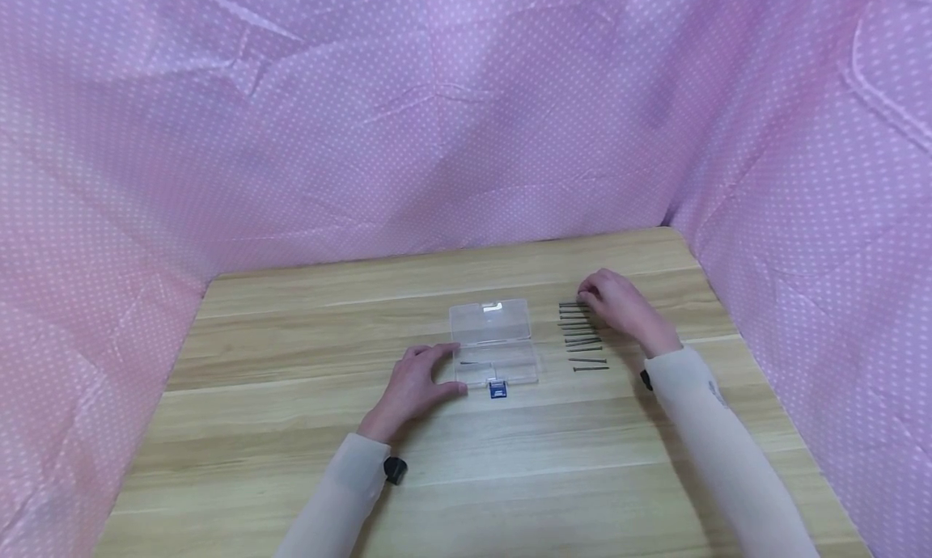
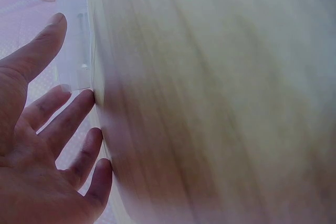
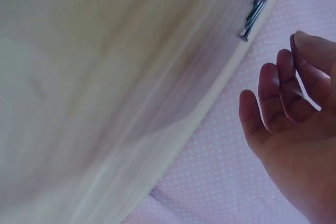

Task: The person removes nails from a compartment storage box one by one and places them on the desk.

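A clear plastic box (image 1: 493, 340) lies open at the table's middle, its lid folded back and a blue latch (image 1: 497, 390) at its near edge. One nail (image 1: 476, 363) lies inside it. My left hand (image 1: 446, 369) rests beside the box's left side, fingers spread and straight, thumb and forefinger touching it; the left wrist view shows the hand (image 2: 52, 77) and the box (image 2: 76, 40). A row of several dark nails (image 1: 582, 336) lies to the right. My right hand (image 1: 591, 298) hovers over the row's far end, fingers relaxed and holding nothing (image 3: 278, 87).
The wooden table (image 1: 291, 429) is walled on three sides by pink dotted cloth (image 1: 437, 137). Bare tabletop stretches to the left and front of the box. The table's right edge (image 1: 728, 315) runs close behind the nails.
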### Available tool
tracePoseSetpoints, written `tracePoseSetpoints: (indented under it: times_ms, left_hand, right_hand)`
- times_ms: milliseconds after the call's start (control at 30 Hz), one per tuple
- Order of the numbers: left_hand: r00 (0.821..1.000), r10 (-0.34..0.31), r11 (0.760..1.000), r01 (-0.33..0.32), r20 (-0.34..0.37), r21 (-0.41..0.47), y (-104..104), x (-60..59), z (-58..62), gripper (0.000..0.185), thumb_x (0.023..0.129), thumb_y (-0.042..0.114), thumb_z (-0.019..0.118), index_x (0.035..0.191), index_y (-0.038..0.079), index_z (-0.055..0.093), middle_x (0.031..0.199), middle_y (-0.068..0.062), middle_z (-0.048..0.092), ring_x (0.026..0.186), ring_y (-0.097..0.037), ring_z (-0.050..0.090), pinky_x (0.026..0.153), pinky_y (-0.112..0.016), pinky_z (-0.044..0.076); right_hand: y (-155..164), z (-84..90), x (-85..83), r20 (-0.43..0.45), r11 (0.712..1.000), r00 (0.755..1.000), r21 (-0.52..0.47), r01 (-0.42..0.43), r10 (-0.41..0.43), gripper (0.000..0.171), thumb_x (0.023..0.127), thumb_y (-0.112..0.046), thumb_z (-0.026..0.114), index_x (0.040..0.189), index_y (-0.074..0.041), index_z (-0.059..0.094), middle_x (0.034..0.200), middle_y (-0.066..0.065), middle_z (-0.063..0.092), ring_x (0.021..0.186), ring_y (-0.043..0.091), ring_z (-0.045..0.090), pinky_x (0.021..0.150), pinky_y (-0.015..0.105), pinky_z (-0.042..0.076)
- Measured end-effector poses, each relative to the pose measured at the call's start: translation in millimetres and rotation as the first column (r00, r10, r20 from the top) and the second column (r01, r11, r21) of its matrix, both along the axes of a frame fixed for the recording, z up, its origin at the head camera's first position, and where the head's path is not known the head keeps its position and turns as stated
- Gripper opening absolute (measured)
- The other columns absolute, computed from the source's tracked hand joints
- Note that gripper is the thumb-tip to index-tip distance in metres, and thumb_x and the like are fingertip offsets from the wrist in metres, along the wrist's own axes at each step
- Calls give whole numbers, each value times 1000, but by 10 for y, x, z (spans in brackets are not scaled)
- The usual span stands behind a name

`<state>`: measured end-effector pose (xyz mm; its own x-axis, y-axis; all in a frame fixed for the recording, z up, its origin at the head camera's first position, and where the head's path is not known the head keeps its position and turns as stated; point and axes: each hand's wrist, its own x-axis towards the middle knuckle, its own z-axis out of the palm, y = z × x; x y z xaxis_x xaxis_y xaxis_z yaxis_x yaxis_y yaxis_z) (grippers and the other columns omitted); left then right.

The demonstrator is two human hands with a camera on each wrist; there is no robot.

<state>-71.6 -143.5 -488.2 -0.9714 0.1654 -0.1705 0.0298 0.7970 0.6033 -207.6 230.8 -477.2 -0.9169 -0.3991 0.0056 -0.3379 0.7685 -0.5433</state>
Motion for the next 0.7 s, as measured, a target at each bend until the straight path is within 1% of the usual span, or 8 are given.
tracePoseSetpoints:
  times_ms: [133,400,567,700]
  left_hand:
    - [1000,6,1000,-6,9,-4,5,-4,20,76,81,46,87,148,23,58,145,-9,60,139,-36,44,115,-57,35]
    - [1000,3,1000,-3,12,-4,3,-10,34,75,82,45,87,148,22,58,145,-9,60,140,-36,43,115,-58,34]
    - [1000,6,1000,-6,16,-4,0,-13,39,76,82,45,87,148,23,58,145,-9,60,139,-37,44,115,-58,35]
    - [1000,8,1000,-8,18,0,-4,-10,39,76,82,46,87,148,23,58,145,-9,60,139,-37,44,114,-59,36]
  right_hand:
    - [-48,17,79,-43,1000,999,-25,6,-7,16,101,-7,64,110,5,70,110,22,66,104,38,62,97,56,51]
    - [-166,68,270,-63,996,998,-90,19,-25,14,101,-8,65,109,3,70,111,19,66,105,36,61,96,54,52]
    - [-253,99,363,-125,993,992,-122,-9,-7,13,99,-6,67,107,4,71,108,18,67,103,35,62,94,52,53]
    - [-319,118,428,-172,988,985,-152,-32,5,11,99,-7,68,105,2,71,105,15,67,102,32,63,92,50,53]
